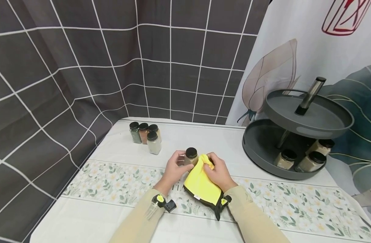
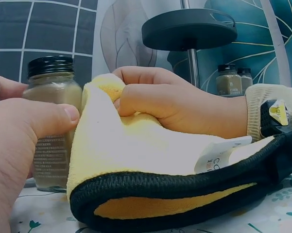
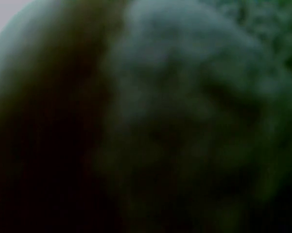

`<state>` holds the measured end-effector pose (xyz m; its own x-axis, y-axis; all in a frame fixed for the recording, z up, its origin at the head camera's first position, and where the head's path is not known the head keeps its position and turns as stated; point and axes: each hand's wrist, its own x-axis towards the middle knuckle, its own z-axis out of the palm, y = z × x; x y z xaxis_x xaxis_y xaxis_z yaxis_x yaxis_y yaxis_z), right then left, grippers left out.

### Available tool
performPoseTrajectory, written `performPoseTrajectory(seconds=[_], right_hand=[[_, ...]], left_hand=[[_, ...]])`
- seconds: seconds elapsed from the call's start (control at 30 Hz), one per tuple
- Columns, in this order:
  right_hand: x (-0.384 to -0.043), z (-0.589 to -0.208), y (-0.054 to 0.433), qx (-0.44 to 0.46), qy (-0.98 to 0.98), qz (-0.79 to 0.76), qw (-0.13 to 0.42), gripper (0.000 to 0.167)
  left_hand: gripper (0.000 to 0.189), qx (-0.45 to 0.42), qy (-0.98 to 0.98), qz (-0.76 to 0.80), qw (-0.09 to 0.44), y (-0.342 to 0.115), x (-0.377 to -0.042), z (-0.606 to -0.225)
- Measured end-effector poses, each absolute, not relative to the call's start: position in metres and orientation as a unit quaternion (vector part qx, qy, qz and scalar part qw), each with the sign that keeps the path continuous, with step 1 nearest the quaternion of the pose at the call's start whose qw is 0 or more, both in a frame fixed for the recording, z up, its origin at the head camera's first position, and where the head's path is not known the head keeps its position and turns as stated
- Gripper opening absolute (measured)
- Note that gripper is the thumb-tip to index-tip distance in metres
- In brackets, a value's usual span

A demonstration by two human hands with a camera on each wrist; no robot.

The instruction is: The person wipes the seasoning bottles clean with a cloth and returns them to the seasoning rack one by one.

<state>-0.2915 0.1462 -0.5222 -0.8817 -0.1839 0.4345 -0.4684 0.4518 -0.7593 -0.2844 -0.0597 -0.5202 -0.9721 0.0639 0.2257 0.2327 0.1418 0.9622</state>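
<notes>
I inspect one jar (image 1: pixel 191 156), upright at the middle of the surface (image 1: pixel 221 138), by the far edge of a floral strip (image 1: pixel 106 180). Its cap is black, round and ribbed around the side. Below a rounded shoulder the body is squared and see-through, and brownish-tan contents show through it. From the left wrist view I note lines of small print on the side, below the thumb; I cannot read them. I cannot tell whether the base bears on the surface.

The left hand (image 1: pixel 174 169) grips the jar, thumb across the near side, fingers around the far side. The right hand (image 1: pixel 217 171) is closed on the bunched top of a yellow cloth (image 1: pixel 203 187), whose upper end sits right beside the jar; I cannot confirm contact. The cloth has a plush face, a black bound edge and a small white tag with partly visible lettering. It drapes down toward the right wrist, its lower edge folded open in a loop. The right wrist view is dark and blurred, and I take no finding from it.

Toward the far left I record four black-capped jars (image 1: pixel 154 144) grouped together: green, reddish-brown, yellowish and whitish. At the right stands a dark grey two-tier stand (image 1: pixel 328 127), with three tan-filled jars (image 1: pixel 311 163) on its lower tier.
</notes>
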Motion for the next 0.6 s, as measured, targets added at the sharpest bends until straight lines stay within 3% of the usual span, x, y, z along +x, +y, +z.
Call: performPoseTrajectory(seconds=[0.23,0.37,0.6], right_hand=[[-0.292,-0.524,0.146,0.203,-0.851,0.458,0.157,0.017],[-0.292,-0.522,0.146,0.222,-0.840,0.456,0.194,0.019],[-0.292,-0.519,0.145,0.288,-0.819,0.410,0.280,0.024]], left_hand=[[0.044,-0.120,-0.749,-0.647,0.077,-0.062,-0.284,-0.520],[0.036,-0.120,-0.743,-0.655,0.068,-0.062,-0.282,-0.518],[0.043,-0.126,-0.751,-0.645,0.063,-0.060,-0.270,-0.495]])
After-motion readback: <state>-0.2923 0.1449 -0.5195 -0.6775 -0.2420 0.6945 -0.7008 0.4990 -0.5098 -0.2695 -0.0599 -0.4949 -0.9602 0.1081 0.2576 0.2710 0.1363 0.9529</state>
